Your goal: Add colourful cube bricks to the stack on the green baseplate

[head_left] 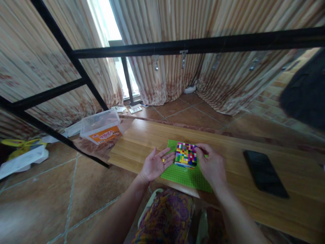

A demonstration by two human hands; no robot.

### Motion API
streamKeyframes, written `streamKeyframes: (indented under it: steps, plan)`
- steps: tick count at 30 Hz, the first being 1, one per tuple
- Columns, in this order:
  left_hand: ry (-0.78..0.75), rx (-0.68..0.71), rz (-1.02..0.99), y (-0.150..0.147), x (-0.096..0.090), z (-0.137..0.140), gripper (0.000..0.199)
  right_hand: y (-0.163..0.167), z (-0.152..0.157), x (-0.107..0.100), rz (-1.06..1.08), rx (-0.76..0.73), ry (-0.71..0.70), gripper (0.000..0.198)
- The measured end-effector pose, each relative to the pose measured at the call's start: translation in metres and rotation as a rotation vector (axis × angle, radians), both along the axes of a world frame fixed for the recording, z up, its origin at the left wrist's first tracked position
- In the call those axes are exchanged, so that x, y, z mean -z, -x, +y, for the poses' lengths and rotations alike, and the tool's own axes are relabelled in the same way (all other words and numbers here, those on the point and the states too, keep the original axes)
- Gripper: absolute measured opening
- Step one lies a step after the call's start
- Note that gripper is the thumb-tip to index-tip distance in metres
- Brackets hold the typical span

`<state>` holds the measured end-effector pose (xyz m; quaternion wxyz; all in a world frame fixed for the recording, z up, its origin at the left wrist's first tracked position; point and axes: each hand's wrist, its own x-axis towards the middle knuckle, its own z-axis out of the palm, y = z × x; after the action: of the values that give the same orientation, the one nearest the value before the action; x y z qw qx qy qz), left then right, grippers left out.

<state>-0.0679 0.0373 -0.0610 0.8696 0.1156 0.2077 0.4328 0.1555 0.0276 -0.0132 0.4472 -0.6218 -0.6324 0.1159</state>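
A green studded baseplate (185, 174) lies on the wooden table (142, 149). On it stands a square block of many small coloured bricks (186, 154). My left hand (156, 164) is palm up and open beside the block, its fingertips over the plate's left part. A small yellow brick (163, 160) rests loose on its fingers. My right hand (212, 166) is at the block's upper right corner, thumb and forefinger closed together there. Whatever lies between those fingertips is too small or hidden to make out.
A black phone (265, 173) lies on the table to the right. A clear plastic box with an orange label (106, 134) stands beyond the table's left end. Black metal bars (142, 49) cross in front of striped curtains (175, 20). A white tray (24, 159) sits on the tiled floor.
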Motion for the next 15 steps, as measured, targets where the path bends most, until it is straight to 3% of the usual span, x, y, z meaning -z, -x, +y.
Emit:
streamKeyframes:
  steps: [15]
  plan:
    - [0.009, -0.005, 0.019, -0.001, -0.002, -0.001, 0.057, 0.011, 0.008, 0.012, -0.314, 0.012, 0.020, 0.031]
